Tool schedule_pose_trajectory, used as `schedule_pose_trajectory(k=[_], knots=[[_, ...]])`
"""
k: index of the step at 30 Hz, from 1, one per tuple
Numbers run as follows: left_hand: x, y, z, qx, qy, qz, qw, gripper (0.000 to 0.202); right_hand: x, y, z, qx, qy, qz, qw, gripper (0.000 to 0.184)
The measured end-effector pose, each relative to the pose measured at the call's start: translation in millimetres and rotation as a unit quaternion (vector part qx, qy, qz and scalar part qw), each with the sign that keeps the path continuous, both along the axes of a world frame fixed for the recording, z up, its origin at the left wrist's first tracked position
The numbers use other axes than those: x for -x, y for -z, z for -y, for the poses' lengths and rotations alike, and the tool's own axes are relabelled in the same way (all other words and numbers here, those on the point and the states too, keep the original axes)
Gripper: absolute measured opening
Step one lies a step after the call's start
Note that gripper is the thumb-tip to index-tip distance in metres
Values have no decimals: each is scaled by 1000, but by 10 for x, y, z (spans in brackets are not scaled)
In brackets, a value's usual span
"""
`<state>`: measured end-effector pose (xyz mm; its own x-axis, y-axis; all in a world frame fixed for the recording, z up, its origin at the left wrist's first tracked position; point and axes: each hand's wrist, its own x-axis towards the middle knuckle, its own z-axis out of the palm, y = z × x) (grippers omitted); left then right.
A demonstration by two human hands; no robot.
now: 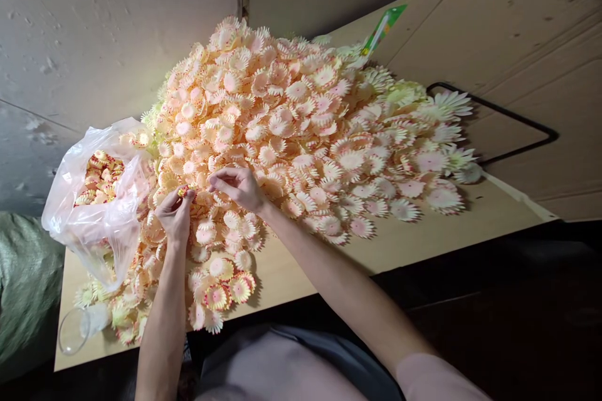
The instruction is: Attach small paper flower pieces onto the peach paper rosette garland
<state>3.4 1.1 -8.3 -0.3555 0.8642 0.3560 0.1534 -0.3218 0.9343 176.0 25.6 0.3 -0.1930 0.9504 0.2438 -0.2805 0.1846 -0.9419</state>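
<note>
A large heap of pale pink and cream artificial flower petal layers (282, 125) with toothed edges covers the table. Low at the left of the heap, my left hand (174, 216) is closed, pinching a small red-and-yellow flower piece (183, 190) between thumb and fingers. To its right, my right hand (241, 189) hovers over the petals with thumb and fingertips drawn together; whatever they hold is too small to make out. Beside my left hand, a translucent plastic bag (70, 200) stands open, with several red-and-yellow small flower pieces (104, 175) inside.
A clear cup (74, 332) lies at the table's near left corner. The wooden tabletop (414, 238) shows along the front edge. A green packet (385, 28) sticks up behind the heap, and a black metal loop (517, 111) is at right. A green sack (28, 294) stands left.
</note>
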Motion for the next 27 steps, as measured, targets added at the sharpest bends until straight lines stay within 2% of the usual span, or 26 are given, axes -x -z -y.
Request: schedule_pose_trajectory(k=[4,11,19,23,27], knots=[[-3,25,-23,10,26,64,998,28,13,6,9,-12,-6,10,1000,28],[-43,-23,9,31,85,105,990,34,10,28,7,-5,-2,10,1000,24],[-46,-52,23,59,100,95,989,30,-1,-9,28,-40,-14,28,999,28],[-57,-83,29,54,136,78,986,40,-3,-9,39,-25,-53,10,998,37],[-29,-20,12,45,167,82,982,37,-2,-9,43,-2,-41,-2,999,32]])
